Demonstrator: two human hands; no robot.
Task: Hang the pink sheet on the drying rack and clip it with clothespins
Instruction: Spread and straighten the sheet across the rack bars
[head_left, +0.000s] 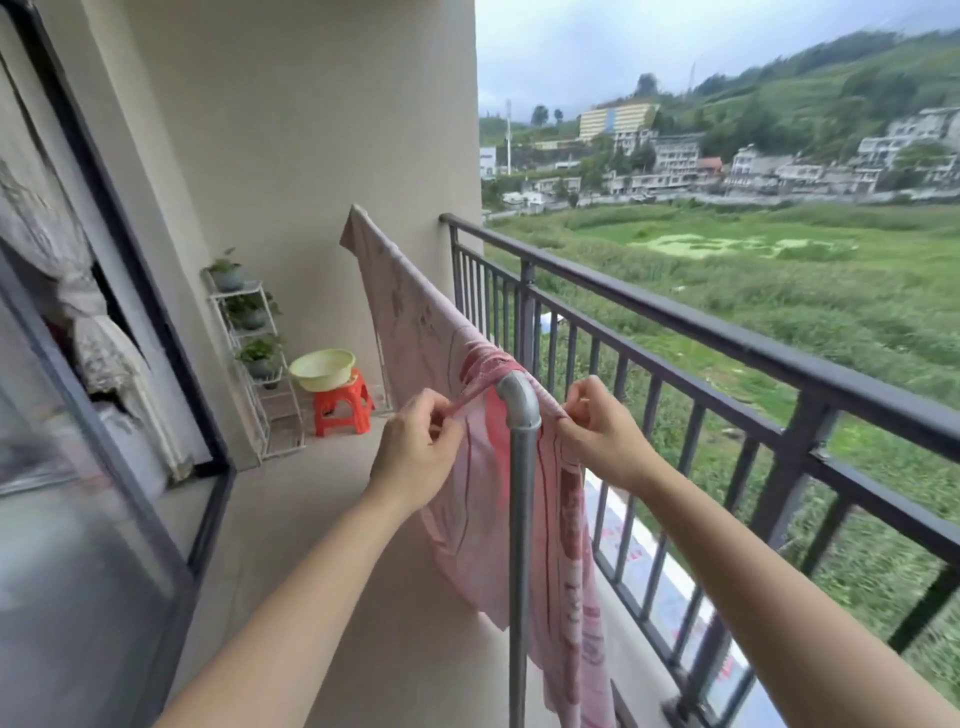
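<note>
Head view puts us over the near end of the drying rack (519, 545), and we take its grey elbow joint (518, 401) as our landmark. The pink sheet (415, 322) is already draped over the rail that runs away from the elbow joint, hanging down on both sides of it and bunched where it meets the joint. Our left hand (415, 447), just left of the elbow joint, pinches a taut edge of the sheet between thumb and fingers. Our right hand (597, 431), just right of the joint, has its fingers curled on a fold of the sheet. Whether it also holds a clothespin we cannot tell.

We judge the step to be straightening the bunched cloth at this end, with no clip in sight on the rail. Next we would pull the gathered fabric flat along the rail, away from the elbow joint, then fetch clothespins and fix them over sheet and rail together.
</note>
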